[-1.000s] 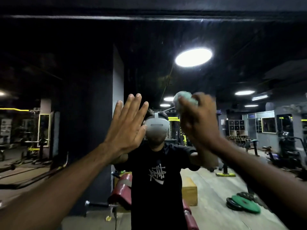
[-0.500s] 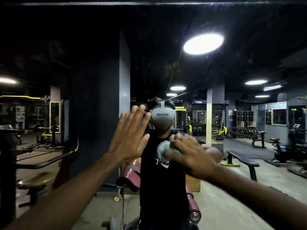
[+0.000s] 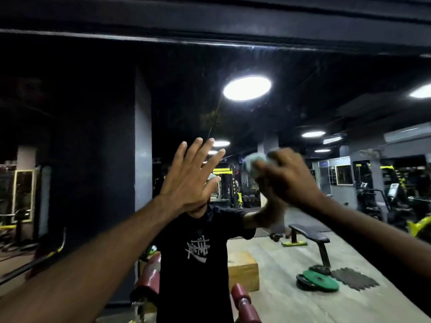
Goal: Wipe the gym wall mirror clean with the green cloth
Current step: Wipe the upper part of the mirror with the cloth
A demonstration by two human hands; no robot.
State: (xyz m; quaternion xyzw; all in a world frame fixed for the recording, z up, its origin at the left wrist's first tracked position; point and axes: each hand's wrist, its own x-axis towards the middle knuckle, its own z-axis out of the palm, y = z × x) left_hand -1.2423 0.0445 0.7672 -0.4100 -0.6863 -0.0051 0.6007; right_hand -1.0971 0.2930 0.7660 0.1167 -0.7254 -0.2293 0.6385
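Your right hand, clenched round the bunched pale-green cloth, has swept up the glass wall mirror, now three o'clock of your flat, spread left hand: mid-scrub.

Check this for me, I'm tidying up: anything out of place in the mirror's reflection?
Weight plates lie loosely stacked on the floor beside the flat bench, not racked. The mirror shows specks near the ceiling light.
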